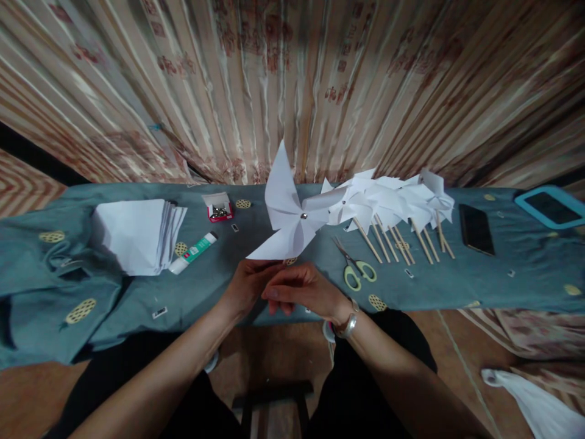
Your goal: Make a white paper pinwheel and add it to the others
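A white paper pinwheel point(292, 239) with a shiny metal pin at its centre is held up over the table. My left hand point(250, 283) is closed beneath its lower blade, its fingers partly hidden. Close against it, my right hand point(304, 288) has its fingers curled together; whatever they hold is hidden, and no stick of this pinwheel shows. Right of my hands lie green-handled scissors point(359, 274), blades pointing away. Beyond them several finished-looking pinwheels point(388, 201) overlap in a row, their wooden sticks towards me.
On the left is a stack of white paper point(130, 235), with a glue stick point(194, 252) beside it. An open red box of metal pins point(219, 209) stands behind. A phone point(476, 228) and a blue-framed tablet point(553, 206) lie right. A curtain point(292, 91) hangs behind the cloth-covered table point(448, 286).
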{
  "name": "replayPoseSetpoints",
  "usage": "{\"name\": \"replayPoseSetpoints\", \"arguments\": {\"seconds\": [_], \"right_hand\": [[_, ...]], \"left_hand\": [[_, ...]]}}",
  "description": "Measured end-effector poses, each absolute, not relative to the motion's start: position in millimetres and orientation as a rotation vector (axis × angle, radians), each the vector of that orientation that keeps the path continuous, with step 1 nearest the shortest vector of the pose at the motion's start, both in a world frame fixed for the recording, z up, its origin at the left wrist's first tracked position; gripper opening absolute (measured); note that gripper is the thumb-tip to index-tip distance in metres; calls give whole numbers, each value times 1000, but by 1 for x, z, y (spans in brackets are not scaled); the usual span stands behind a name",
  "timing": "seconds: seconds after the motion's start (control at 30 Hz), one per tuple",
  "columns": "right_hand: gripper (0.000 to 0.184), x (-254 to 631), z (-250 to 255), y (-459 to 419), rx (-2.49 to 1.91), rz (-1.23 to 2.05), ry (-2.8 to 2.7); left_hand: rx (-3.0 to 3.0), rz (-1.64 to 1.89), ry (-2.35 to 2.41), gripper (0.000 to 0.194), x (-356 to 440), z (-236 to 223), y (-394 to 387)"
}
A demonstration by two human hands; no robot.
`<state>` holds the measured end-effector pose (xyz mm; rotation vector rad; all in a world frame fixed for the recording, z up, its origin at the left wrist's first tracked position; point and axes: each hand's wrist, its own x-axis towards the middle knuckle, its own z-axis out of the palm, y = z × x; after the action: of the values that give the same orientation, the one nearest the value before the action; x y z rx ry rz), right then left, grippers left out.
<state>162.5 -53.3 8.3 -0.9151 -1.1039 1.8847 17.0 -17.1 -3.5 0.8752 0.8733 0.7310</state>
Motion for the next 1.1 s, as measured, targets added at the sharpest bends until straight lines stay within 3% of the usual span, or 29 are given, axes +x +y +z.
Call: {"name": "replayPoseSetpoints", "arguments": {"seconds": [0.2, 0.43, 0.77, 1.1], "right_hand": [[38, 173, 11, -53, -990, 1844, -1265], [39, 203, 12, -57, -1176, 1570, -1357], [26, 225, 3, -66, -1374, 1416, -1393], [21, 234, -2, -72, -1490, 1269, -1499]], "left_hand": [[789, 872, 936, 33, 19, -4, -10], [704, 849, 932, 31, 26, -3, -9], [665, 840, 997, 38, 30, -3, -8], [661, 828, 1008, 28, 28, -4, -8]]}}
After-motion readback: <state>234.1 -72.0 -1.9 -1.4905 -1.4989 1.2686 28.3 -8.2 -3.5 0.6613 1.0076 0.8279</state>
